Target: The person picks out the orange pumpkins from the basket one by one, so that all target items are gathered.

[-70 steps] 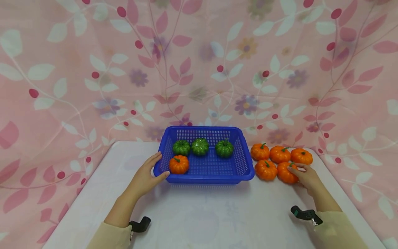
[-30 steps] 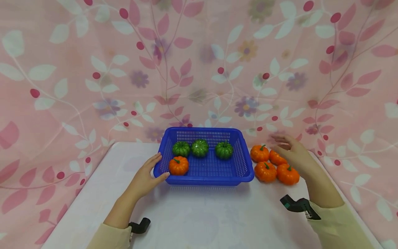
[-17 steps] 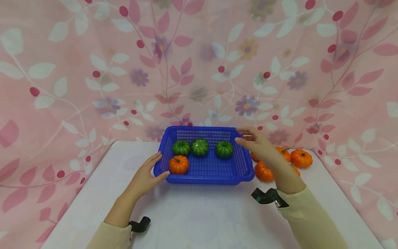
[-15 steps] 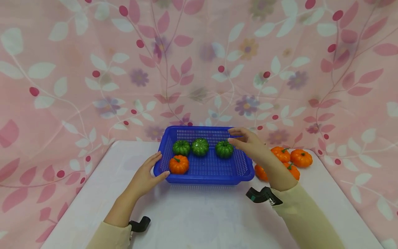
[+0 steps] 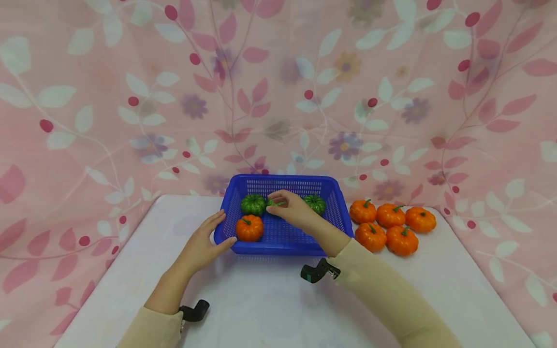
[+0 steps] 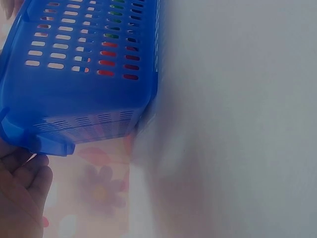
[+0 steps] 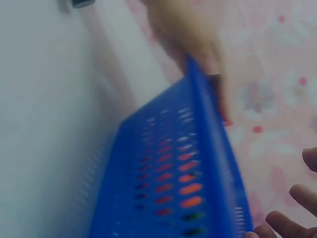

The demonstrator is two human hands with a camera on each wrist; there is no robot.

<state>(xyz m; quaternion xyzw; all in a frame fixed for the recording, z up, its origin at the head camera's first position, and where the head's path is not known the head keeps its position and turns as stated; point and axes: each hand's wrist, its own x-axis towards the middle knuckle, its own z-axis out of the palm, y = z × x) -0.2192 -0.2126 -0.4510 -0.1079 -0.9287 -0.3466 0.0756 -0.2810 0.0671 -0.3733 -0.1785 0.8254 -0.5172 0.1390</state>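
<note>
A blue plastic basket holds small green pumpkins and one orange pumpkin. My left hand rests at its left front corner, thumb by the front rim and fingers on the left rim. In the left wrist view, the left hand's fingertips touch the underside of the basket rim. My right hand hovers inside the basket's outline, over the middle green pumpkin, which it mostly hides. Nothing sits between its relaxed, parted fingers. To either side of it lie the left green pumpkin and the right one.
Several orange pumpkins sit in two rows on the white table, right of the basket. A pink floral cloth hangs behind the table. Each wrist carries a black camera mount.
My right hand has travelled left from the orange pumpkins, across the basket's right rim, to above the middle green pumpkin. It carried nothing. The left hand and basket have stayed in place.
</note>
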